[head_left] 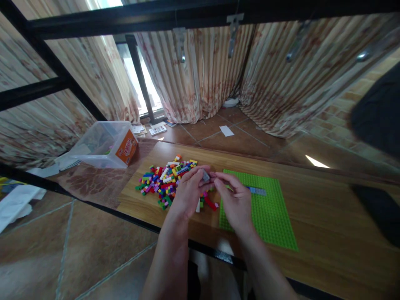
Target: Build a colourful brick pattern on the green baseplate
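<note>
A pile of small coloured bricks [165, 179] lies on the wooden table [328, 216]. To its right lies a bright green studded baseplate [268, 208] with a grey-blue brick strip [258, 191] on it. My left hand [187, 191] and my right hand [236, 202] meet above the pile's right edge. Their fingertips pinch a small grey brick [205, 176] between them. A red brick [211, 203] and a white brick [198, 205] lie just under my hands.
A clear plastic box [104, 143] with an orange label stands at the table's far left corner. Curtains [203, 71] hang behind the table. Papers and a white card [226, 131] lie on the tiled floor. A dark object [378, 112] fills the right edge.
</note>
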`<state>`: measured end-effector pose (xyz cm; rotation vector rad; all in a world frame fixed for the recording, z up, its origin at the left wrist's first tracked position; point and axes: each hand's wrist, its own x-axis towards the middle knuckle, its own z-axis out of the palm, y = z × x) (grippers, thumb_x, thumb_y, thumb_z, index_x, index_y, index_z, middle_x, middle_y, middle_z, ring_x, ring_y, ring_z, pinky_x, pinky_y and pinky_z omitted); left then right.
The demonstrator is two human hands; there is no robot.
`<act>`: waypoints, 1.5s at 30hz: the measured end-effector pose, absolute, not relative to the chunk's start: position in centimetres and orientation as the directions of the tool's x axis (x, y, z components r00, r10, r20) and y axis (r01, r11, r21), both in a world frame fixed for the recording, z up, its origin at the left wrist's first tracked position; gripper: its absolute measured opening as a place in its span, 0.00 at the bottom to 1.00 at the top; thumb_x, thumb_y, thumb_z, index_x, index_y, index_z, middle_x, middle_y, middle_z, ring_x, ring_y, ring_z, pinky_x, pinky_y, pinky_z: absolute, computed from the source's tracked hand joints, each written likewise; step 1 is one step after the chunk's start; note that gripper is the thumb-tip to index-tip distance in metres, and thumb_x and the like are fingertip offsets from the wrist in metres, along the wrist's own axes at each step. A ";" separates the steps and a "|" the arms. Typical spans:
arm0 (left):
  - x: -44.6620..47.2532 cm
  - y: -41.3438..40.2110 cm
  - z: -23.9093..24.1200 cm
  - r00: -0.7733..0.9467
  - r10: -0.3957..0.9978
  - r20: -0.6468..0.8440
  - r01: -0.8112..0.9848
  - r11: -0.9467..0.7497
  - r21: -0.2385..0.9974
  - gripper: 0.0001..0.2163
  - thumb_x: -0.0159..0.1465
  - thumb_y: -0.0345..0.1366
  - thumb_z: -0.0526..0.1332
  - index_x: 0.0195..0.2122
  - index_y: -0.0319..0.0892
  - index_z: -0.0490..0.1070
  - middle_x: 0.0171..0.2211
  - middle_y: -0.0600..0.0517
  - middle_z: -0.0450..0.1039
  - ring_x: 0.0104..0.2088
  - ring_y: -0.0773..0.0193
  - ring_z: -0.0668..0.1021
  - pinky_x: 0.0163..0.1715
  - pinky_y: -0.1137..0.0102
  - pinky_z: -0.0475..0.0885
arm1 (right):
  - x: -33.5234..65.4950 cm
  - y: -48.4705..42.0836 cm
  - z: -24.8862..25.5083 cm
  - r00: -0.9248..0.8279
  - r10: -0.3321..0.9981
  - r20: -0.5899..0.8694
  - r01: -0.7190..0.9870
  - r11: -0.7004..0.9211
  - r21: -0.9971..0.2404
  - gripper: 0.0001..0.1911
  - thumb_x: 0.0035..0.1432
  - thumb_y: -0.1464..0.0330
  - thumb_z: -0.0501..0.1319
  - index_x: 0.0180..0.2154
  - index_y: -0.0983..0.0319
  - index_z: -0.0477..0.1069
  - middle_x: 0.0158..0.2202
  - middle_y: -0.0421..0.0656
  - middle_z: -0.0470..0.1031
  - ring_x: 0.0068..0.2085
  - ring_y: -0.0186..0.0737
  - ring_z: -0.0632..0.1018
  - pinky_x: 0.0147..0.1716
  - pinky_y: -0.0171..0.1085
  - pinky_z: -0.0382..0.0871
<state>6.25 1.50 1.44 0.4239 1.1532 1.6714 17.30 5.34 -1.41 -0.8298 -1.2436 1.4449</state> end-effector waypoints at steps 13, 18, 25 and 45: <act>11.7 3.1 -0.2 -0.203 0.965 -0.167 -0.482 0.050 0.875 0.16 0.60 0.40 0.65 0.47 0.40 0.77 0.43 0.46 0.79 0.42 0.62 0.79 0.43 0.69 0.73 | 22.9 7.0 -0.9 -0.139 0.941 0.307 0.130 0.325 -0.937 0.05 0.54 0.66 0.68 0.35 0.52 0.81 0.39 0.42 0.78 0.44 0.45 0.74 0.53 0.47 0.62; 11.8 3.8 -1.0 -0.329 0.932 -0.155 -0.192 0.095 0.977 0.11 0.63 0.37 0.61 0.44 0.40 0.77 0.44 0.46 0.79 0.40 0.62 0.80 0.42 0.69 0.73 | 27.4 8.8 -1.3 -0.055 0.979 0.195 0.164 0.202 -0.966 0.08 0.55 0.62 0.65 0.37 0.57 0.79 0.35 0.42 0.81 0.36 0.42 0.77 0.42 0.43 0.68; 12.1 4.8 -2.1 -0.295 0.955 0.032 0.334 0.072 0.940 0.08 0.61 0.28 0.57 0.38 0.39 0.75 0.34 0.51 0.78 0.32 0.65 0.77 0.35 0.72 0.71 | 33.7 10.6 -2.9 -0.154 0.985 0.082 0.557 0.155 -0.816 0.16 0.56 0.62 0.60 0.42 0.61 0.80 0.37 0.47 0.82 0.39 0.47 0.79 0.44 0.47 0.70; 11.7 4.5 -2.2 -0.097 0.973 -0.209 0.586 0.226 0.778 0.19 0.56 0.27 0.63 0.50 0.34 0.72 0.27 0.51 0.78 0.27 0.63 0.78 0.26 0.72 0.69 | 30.1 8.4 -2.6 -0.441 0.892 -0.096 0.613 0.221 -0.759 0.06 0.57 0.69 0.61 0.34 0.58 0.79 0.34 0.40 0.81 0.37 0.40 0.78 0.40 0.39 0.67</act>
